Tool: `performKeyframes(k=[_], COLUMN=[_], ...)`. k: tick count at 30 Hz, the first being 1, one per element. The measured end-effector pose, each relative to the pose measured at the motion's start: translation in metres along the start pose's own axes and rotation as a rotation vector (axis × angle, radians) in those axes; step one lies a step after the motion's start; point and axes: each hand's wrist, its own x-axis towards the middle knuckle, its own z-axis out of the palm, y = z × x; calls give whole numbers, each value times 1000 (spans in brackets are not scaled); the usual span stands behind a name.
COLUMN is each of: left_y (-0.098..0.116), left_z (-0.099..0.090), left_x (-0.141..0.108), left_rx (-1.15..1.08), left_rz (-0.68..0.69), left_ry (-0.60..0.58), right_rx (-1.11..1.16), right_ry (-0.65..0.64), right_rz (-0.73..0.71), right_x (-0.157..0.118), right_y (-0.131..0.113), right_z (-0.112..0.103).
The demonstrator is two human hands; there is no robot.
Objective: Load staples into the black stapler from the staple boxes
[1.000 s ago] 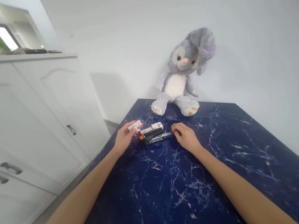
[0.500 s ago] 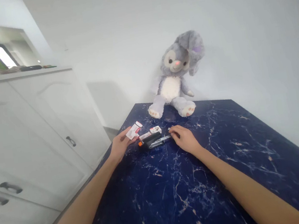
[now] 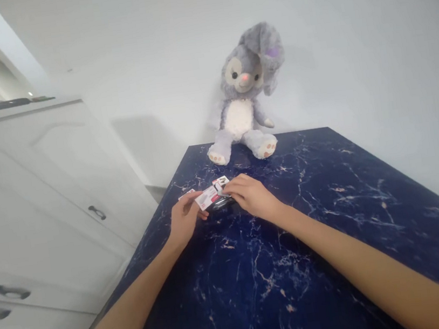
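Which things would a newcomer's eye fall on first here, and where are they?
The grey plush toy sits at the far end of the dark blue marbled table, before the pale wall. Nearer the camera, the left hand holds a small white-and-red box, with the right hand at its end.

Two hands are counted, one left hand (image 3: 183, 219) and one right hand (image 3: 252, 196); two small white boxes are tallied, one held box (image 3: 207, 198) in the left and one far box (image 3: 220, 179) just beyond, plus one white-and-red piece (image 3: 185, 194) at left, mostly hidden, and one stapler (image 3: 221, 203), largely covered. One plush toy (image 3: 239, 118) is logged at the far side, two feet (image 3: 218, 157) shown, on one blue table (image 3: 305, 250). At left, one white cabinet (image 3: 26, 213) is marked, three dark handles (image 3: 96, 212) visible.
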Motion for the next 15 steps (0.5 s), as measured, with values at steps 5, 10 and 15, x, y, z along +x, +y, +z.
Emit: performKeyframes(k=[5, 10, 15], left_y=[-1, -1, 0], left_z=[2, 5, 3], left_x=[2, 2, 3], left_rx=[-68, -80, 37], left_rz=[-59, -86, -40], left_ry=[1, 56, 139], right_rx=[28, 13, 47], right_ry=[-4, -88, -327], right_rz=[72, 57, 142], right_x=[-4, -5, 4], right_y=[-3, -13, -9], right_z=[2, 2, -25])
